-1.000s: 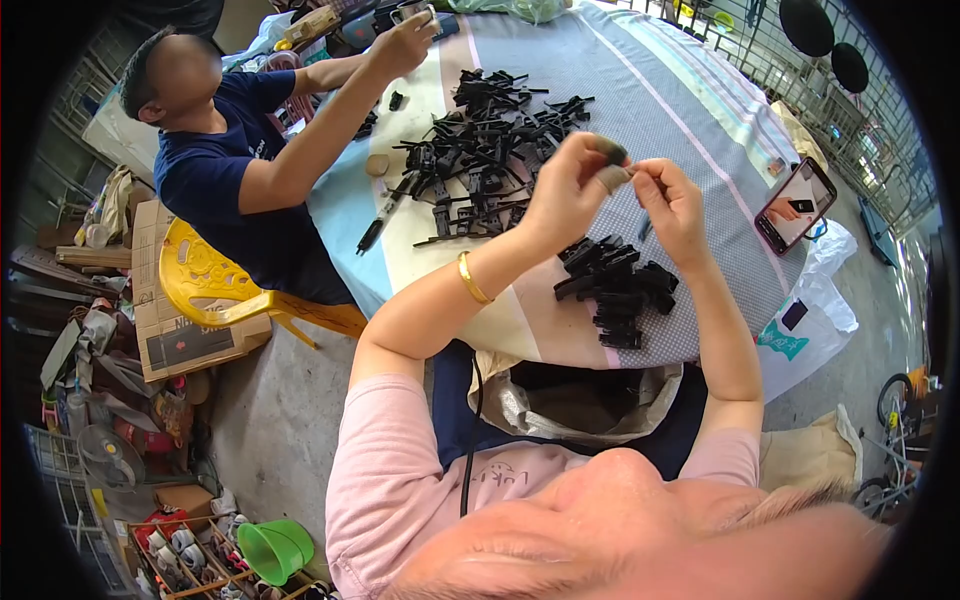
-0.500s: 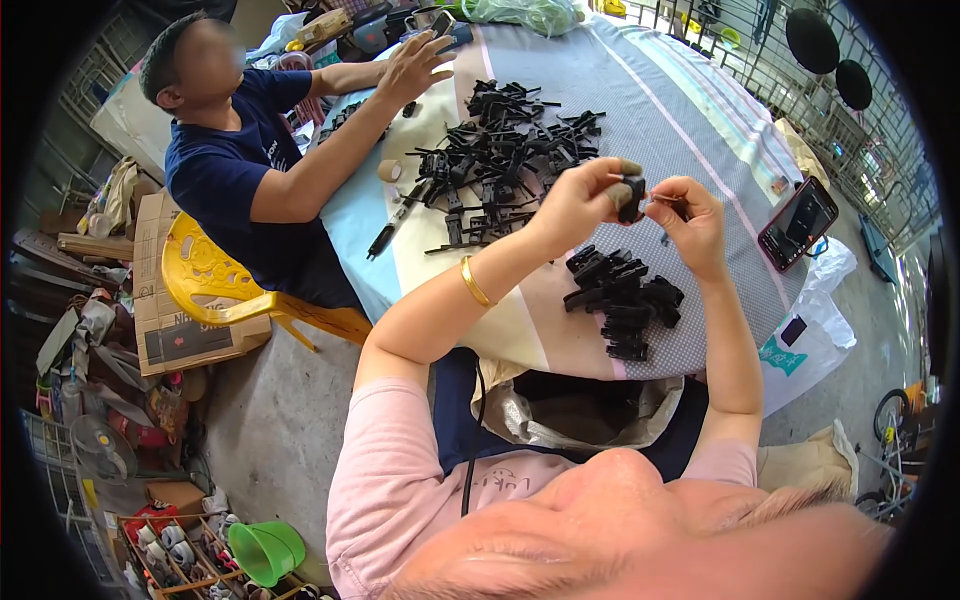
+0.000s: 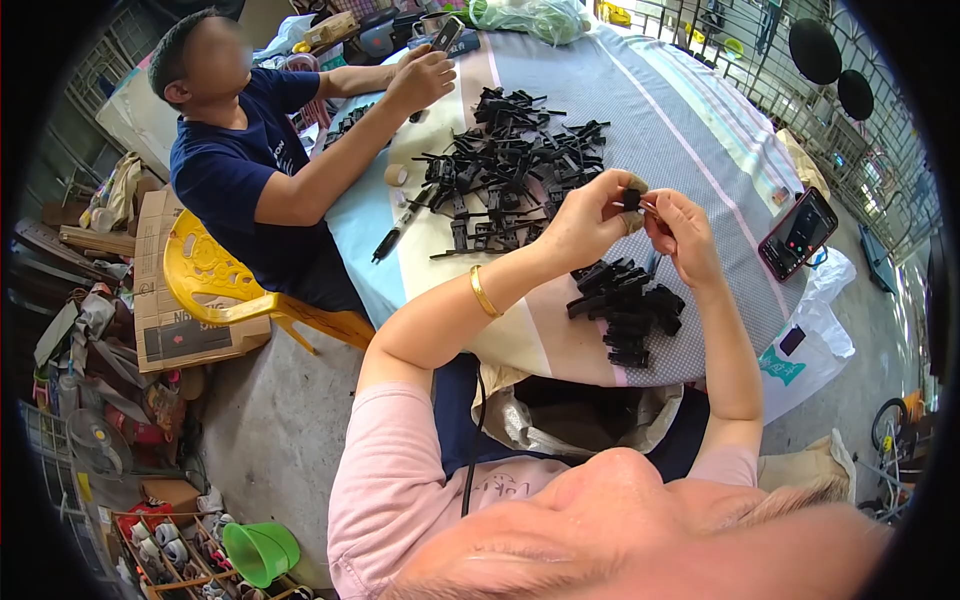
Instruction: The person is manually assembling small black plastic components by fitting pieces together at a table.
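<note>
Above the table, my left hand point(image 3: 597, 215) pinches a small black plastic part point(image 3: 631, 200), its fingertips covered by tan finger cots. My right hand point(image 3: 684, 235) meets it from the right, closed on something thin whose kind is hidden by the fingers. Below both hands lies a compact pile of black plastic pieces point(image 3: 625, 305) near the table's front edge. Farther off, a larger, looser heap of black plastic parts with thin projecting strips point(image 3: 500, 165) spreads across the tablecloth.
A co-worker in a dark blue shirt point(image 3: 225, 165) sits at the left, holding a phone point(image 3: 447, 35). On the cloth lie a black marker point(image 3: 392, 238) and a tape roll point(image 3: 396, 175). A phone point(image 3: 798, 234) leans at the right edge. An open sack point(image 3: 515, 420) sits below the table edge.
My two hands have come closer together, and my right hand has moved slightly left and down, toward the black part. The co-worker's spread fingers have folded in near the phone.
</note>
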Motion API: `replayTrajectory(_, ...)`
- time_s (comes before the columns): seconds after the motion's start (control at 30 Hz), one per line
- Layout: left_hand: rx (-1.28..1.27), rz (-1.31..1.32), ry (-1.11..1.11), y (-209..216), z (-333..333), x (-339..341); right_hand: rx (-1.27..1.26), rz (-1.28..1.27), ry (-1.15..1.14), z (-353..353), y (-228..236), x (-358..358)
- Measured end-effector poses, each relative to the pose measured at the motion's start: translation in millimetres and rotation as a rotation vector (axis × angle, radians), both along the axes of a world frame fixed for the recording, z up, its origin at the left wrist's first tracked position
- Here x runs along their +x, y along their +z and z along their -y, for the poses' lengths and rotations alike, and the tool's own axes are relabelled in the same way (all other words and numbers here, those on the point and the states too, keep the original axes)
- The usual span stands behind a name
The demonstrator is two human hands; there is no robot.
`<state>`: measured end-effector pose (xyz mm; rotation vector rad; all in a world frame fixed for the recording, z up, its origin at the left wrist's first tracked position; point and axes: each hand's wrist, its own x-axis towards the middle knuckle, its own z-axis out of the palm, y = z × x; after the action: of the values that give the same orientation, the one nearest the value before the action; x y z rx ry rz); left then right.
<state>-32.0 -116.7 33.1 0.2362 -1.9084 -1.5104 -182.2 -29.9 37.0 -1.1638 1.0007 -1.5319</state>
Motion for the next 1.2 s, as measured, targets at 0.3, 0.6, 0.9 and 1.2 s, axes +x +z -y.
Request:
replayTrajectory(0.3, 0.02, -0.056, 0.126, 1.5, -2.1, -0.5, -0.033, -0.334, -0.216, 0.7, 1.7, 11.7)
replayTrajectory(0.6, -0.202, -0.047, 0.265, -0.4, -8.0, 0.7, 0.035, -0.261, -0.209, -3.0, 3.5, 19.2)
replayTrajectory(0.9, -0.334, 0.177, 0.416, -9.5, -1.4, -11.3, 0.009, -0.862, -0.394, 6.8, -5.3, -27.4)
replayTrajectory(1.2, -0.587, 0.265, 0.24, -23.3, 2.3, -8.9, 0.026, -1.082, -0.688, -13.1, -10.0, -59.8)
